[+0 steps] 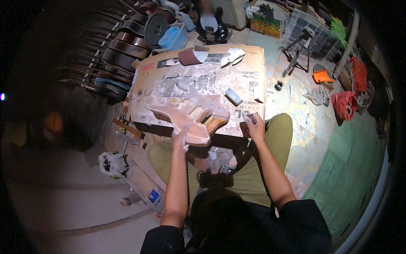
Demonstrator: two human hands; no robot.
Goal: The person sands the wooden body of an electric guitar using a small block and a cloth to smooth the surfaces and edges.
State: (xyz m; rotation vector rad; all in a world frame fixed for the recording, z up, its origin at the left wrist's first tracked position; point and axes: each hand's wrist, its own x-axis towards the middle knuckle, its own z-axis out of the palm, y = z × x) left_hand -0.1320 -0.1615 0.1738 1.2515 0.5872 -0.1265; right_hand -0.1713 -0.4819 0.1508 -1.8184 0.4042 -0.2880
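An unfinished electric guitar body [182, 112], pale reddish wood with routed cavities, lies tilted over the near edge of a dusty cardboard-topped table [146, 108]. My left hand [180, 137] grips its near left edge, fingers partly hidden under the wood. To the right of the body, my right hand [256, 128] pinches a small brown piece of sandpaper [252, 118], apart from the wood. A grey rectangular block [233, 96] rests on the cardboard just beyond. Farther back lie a curled brown sandpaper sheet [189, 56] and a crumpled white piece [232, 56].
Several guitars [120, 48] stand in a row at the far left, near a blue tub [169, 36]. A dark guitar [210, 27] stands behind the table. At right are a black tripod [298, 51], an orange object [323, 76] and a red bag [344, 103]. Wooden-handled tools [128, 127] lie left.
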